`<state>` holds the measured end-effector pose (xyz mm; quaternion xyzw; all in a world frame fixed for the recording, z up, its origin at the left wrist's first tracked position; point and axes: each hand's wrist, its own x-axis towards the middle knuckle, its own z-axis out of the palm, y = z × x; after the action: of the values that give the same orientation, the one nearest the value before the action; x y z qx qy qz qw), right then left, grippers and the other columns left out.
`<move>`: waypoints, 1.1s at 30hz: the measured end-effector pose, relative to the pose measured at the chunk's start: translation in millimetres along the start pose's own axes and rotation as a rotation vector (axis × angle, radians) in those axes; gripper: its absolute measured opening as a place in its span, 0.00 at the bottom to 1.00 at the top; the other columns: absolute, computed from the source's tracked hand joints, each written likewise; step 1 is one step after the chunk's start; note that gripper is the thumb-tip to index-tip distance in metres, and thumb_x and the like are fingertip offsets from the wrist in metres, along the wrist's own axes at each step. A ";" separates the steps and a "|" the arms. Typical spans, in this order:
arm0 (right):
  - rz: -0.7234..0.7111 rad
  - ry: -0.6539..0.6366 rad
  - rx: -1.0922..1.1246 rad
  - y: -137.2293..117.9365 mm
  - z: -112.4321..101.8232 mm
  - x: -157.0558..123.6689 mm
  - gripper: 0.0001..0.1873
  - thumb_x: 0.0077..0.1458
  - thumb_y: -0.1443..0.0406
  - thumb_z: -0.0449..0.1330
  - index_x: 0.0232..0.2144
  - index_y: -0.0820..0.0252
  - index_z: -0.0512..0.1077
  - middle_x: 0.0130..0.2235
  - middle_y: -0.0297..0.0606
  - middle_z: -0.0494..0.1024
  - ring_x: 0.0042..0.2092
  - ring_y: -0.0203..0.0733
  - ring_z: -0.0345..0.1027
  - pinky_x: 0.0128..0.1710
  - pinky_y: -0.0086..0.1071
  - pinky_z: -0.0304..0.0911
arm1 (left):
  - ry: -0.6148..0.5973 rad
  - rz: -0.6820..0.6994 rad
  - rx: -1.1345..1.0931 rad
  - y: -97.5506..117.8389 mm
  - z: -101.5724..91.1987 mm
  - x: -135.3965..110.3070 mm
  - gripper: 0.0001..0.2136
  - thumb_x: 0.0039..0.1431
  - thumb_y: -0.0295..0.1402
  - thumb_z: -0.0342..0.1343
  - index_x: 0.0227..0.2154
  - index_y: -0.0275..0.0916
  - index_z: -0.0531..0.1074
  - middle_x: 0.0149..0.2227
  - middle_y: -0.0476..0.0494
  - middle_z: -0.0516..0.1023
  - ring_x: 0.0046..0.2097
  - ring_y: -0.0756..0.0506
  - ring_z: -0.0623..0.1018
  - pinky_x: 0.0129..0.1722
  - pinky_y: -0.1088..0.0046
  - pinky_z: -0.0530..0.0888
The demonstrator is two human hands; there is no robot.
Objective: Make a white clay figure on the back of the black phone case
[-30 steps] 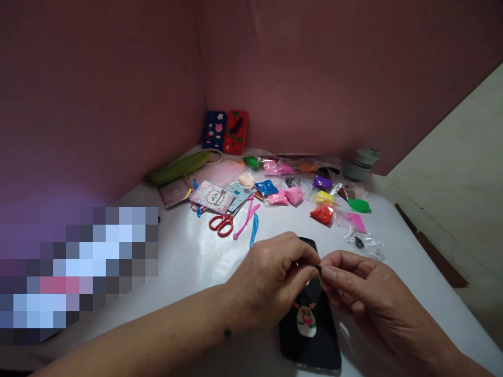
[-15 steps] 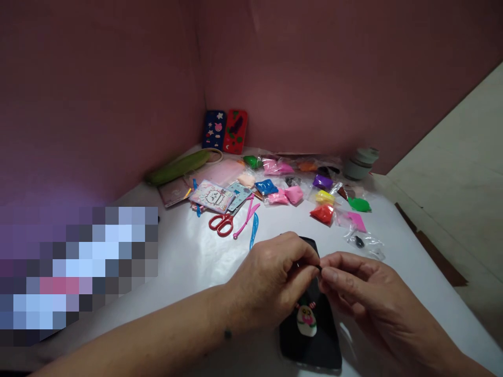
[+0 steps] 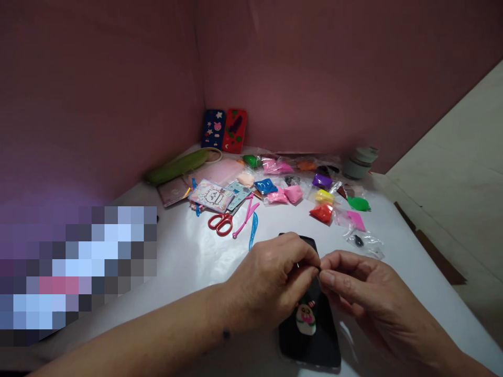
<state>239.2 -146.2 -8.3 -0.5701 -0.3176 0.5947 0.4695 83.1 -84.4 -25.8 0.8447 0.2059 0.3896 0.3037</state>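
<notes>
My left hand point(image 3: 271, 280) is closed in a pinch above a black phone case point(image 3: 322, 345) lying on the table. My right hand point(image 3: 369, 296) pinches too, its fingertips meeting those of the left. A tiny dark piece point(image 3: 318, 268) shows between them, too small to make out clearly; it looks like black clay. On the case, below my hands, sits a white clay figure point(image 3: 306, 320) with pink, green and red-striped parts. The upper part of the case is partly covered by my left hand.
Beyond my hands lie red-handled scissors point(image 3: 221, 224), a pink tool point(image 3: 245, 215), a blue tool point(image 3: 253, 230) and several clay packets point(image 3: 322, 212). Farther back are a green pouch point(image 3: 178, 165), two decorated phone cases point(image 3: 234, 131) and a grey-green jar point(image 3: 359, 163). A pixelated patch covers the left.
My hands stay pinched together over the black case with only slight finger movement. The whole view has shifted very slightly.
</notes>
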 end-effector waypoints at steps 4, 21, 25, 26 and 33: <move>0.009 -0.029 0.008 -1.7 -0.8 0.1 0.10 0.40 0.63 0.71 0.21 0.61 0.74 0.21 0.31 0.70 0.25 0.32 0.58 0.25 0.26 0.54 | -0.005 -0.050 -0.021 -0.3 2.3 -1.0 0.05 0.52 0.21 0.51 0.30 0.33 0.70 0.26 0.49 0.71 0.26 0.54 0.68 0.24 0.81 0.65; 0.009 -0.013 0.017 -0.8 -2.6 0.1 0.10 0.38 0.63 0.72 0.24 0.59 0.75 0.22 0.31 0.71 0.25 0.33 0.60 0.26 0.27 0.56 | -0.033 -0.173 -0.092 4.2 -2.7 2.1 0.04 0.53 0.21 0.52 0.27 0.33 0.71 0.25 0.50 0.72 0.26 0.55 0.69 0.26 0.82 0.66; 0.058 -0.056 0.068 -3.1 -4.2 -0.8 0.11 0.42 0.60 0.71 0.28 0.58 0.77 0.26 0.34 0.74 0.29 0.34 0.64 0.30 0.28 0.58 | -0.025 -0.102 -0.081 3.7 -2.4 1.0 0.05 0.54 0.22 0.51 0.29 0.31 0.72 0.26 0.48 0.73 0.26 0.55 0.70 0.26 0.82 0.66; 0.069 -0.071 0.066 -3.3 -4.3 -0.6 0.11 0.43 0.59 0.70 0.27 0.59 0.77 0.26 0.34 0.74 0.29 0.34 0.64 0.29 0.27 0.58 | -0.026 -0.080 -0.074 3.4 -2.0 0.6 0.05 0.55 0.21 0.51 0.30 0.31 0.72 0.26 0.47 0.73 0.27 0.55 0.70 0.26 0.82 0.66; 0.046 -0.053 0.031 1.1 -4.3 1.7 0.11 0.42 0.60 0.70 0.21 0.60 0.74 0.21 0.31 0.70 0.25 0.31 0.58 0.25 0.25 0.52 | -0.021 -0.051 -0.041 1.5 -0.8 0.4 0.05 0.54 0.20 0.51 0.30 0.31 0.72 0.27 0.47 0.73 0.28 0.54 0.71 0.27 0.81 0.67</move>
<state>243.4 -145.8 -10.6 -0.5540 -0.3076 0.6250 0.4559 82.9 -85.0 -24.2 0.8368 0.2162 0.3772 0.3328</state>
